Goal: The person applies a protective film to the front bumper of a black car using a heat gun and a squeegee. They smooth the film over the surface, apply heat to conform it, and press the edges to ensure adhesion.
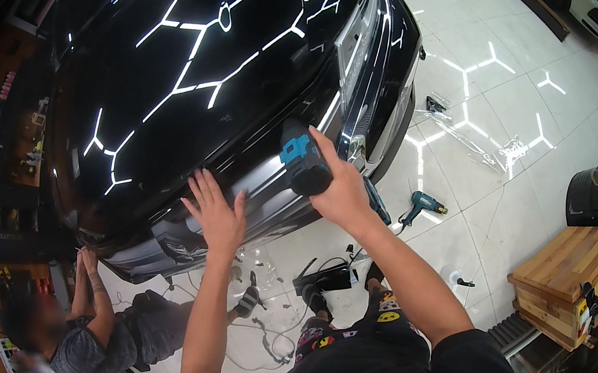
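Glossy black car (198,83) before you | your left hand (221,219) open, fingers spread against its bodywork | your right hand (345,194) gripping a teal-and-black cordless power tool (307,170) over the car's edge | teal heat gun (424,204) off right

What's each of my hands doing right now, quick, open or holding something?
Left hand: open, holding nothing, laid against the black car.
Right hand: closed around a teal-and-black power tool.
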Motion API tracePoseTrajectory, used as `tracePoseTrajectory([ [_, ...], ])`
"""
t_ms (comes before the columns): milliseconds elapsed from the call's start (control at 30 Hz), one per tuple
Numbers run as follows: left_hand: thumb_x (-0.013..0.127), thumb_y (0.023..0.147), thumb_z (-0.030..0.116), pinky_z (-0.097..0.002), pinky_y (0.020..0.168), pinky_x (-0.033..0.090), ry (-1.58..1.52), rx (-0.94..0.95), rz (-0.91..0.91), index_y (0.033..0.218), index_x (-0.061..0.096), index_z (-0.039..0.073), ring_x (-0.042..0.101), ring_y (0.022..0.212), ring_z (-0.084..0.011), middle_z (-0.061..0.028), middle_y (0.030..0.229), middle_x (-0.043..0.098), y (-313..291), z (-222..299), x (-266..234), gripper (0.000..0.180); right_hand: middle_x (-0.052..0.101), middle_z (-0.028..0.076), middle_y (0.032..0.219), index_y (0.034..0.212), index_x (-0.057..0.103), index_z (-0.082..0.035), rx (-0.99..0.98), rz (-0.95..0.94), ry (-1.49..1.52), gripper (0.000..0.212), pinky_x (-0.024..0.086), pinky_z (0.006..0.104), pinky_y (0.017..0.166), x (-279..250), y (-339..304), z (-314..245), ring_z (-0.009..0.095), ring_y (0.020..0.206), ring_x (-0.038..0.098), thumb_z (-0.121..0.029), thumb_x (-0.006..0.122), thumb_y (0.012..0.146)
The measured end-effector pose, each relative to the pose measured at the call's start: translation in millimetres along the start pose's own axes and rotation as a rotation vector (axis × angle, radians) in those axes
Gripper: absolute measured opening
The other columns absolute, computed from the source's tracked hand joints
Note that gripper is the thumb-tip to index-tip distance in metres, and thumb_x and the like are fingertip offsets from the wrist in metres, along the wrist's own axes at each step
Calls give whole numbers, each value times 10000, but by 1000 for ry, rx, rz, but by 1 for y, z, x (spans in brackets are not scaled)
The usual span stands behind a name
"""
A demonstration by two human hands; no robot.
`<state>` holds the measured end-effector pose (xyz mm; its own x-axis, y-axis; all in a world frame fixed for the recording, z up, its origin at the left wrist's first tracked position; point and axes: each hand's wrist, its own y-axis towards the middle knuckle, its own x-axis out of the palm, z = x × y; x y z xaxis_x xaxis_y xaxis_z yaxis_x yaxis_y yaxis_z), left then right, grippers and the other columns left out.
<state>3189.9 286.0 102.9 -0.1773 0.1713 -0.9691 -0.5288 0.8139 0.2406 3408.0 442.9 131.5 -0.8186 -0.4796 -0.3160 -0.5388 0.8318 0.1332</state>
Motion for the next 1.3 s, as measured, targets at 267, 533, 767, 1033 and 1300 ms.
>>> tracePoseTrajectory([
  [267,477,1014,498,-643,1195,18,8,-7,-9,1588,127,-32,54,1549,-401,-204,1677,93,0,1,-1,857,705,244,909,1532,358,-257,27,38,-89,842,528,509,834,-36,35,10,467,901,671,-151,703,770],
  [533,532,989,479,-644,1198,29,4,-7,4,1578,157,-48,81,1544,-399,-220,1658,154,0,4,-3,875,703,246,888,1534,349,-267,14,91,-96,845,525,511,841,-45,48,24,467,893,671,-151,701,775],
  [767,533,988,483,-645,1197,23,16,-11,-8,1580,149,-47,85,1544,-398,-217,1662,146,-1,2,-4,883,702,252,890,1535,345,-271,12,83,-133,865,523,516,843,-48,55,16,475,896,667,-130,701,759],
  [1033,498,996,522,-647,1196,27,28,-10,-14,1589,132,-29,77,1548,-390,-205,1671,120,-3,-2,-4,888,705,251,930,1524,357,-271,44,110,-151,844,521,514,858,-53,69,3,468,934,668,-125,703,768],
  [1300,507,983,540,-638,1201,37,30,-16,8,1579,174,-37,120,1539,-391,-212,1656,174,0,2,-7,895,709,261,968,1511,387,-252,-20,91,-181,788,519,500,875,-67,83,5,472,967,664,-127,676,789],
])
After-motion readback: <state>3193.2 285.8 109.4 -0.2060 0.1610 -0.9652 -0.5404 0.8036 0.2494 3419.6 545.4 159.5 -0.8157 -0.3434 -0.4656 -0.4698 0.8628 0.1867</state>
